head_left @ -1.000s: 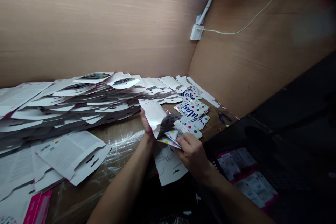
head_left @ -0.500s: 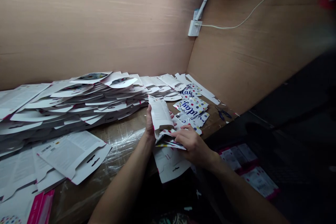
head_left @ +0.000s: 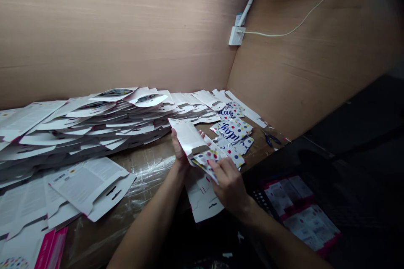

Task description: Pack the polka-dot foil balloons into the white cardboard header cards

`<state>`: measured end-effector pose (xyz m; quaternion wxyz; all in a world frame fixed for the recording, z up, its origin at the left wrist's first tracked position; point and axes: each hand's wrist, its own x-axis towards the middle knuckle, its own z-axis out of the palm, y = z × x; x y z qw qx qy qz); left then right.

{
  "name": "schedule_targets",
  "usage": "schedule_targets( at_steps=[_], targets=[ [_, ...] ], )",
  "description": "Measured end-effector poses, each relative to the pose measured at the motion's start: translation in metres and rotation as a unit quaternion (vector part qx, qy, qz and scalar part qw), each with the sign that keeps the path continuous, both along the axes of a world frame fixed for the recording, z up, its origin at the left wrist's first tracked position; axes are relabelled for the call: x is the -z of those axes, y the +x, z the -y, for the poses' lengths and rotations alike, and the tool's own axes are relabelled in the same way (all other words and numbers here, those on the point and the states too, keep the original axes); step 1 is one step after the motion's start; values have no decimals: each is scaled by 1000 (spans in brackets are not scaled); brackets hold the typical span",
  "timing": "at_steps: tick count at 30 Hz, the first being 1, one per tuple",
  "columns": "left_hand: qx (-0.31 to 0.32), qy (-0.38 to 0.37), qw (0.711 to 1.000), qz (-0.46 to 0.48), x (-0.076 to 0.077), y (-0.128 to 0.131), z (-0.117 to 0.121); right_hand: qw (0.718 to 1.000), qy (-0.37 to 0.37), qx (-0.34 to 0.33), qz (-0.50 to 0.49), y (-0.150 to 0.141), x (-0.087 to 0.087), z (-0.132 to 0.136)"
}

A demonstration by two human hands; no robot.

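My left hand point(head_left: 179, 149) is closed around a white cardboard envelope point(head_left: 188, 136), whose mouth faces my right hand. A folded polka-dot foil piece point(head_left: 206, 158) sits partly in that mouth. My right hand point(head_left: 229, 180) pinches the outer end of the foil piece. Below both hands, another white envelope point(head_left: 203, 199) with a hang hole lies at the table edge. Just beyond the right hand are several flat dotted foil pieces point(head_left: 232, 130) with dark blue lettering.
A long heap of white envelopes point(head_left: 104, 119) runs along the cardboard wall. More envelopes point(head_left: 93, 185) lie at the left, by a pink-edged stack point(head_left: 50, 248). Small pliers point(head_left: 270, 138) rest at the right table edge. Pink-edged packs point(head_left: 303, 212) sit lower right.
The envelope's mouth gaped with a grey foil flap standing up; now the foil lies flatter in it. My right hand pressed at the mouth, then drew back slightly with its pinch kept.
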<state>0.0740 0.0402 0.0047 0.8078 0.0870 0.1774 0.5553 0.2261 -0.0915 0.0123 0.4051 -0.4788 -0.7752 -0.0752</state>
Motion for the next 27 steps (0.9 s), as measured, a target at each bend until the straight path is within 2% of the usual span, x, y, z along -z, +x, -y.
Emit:
schedule_targets(
  at_steps=[3,7,11,17,22,27],
  targets=[
    [-16,-9,1000,-12,-3,1,3,999,-39,-4,27,-18,6,1],
    [-16,-9,1000,-7,-4,0,3,997,-52,-59,12,-32,15,5],
    [6,4,1000,-1,-1,-1,1,996,-26,-81,14,-34,19,0],
    [29,21,999,8,5,-7,-4,987,-78,-115,76,-23,18,-12],
    [22,21,999,11,8,-8,-4,996,-24,-42,79,-11,21,-5],
    [36,32,999,9,4,-4,2,990,-72,-31,119,-23,29,-3]
  ],
)
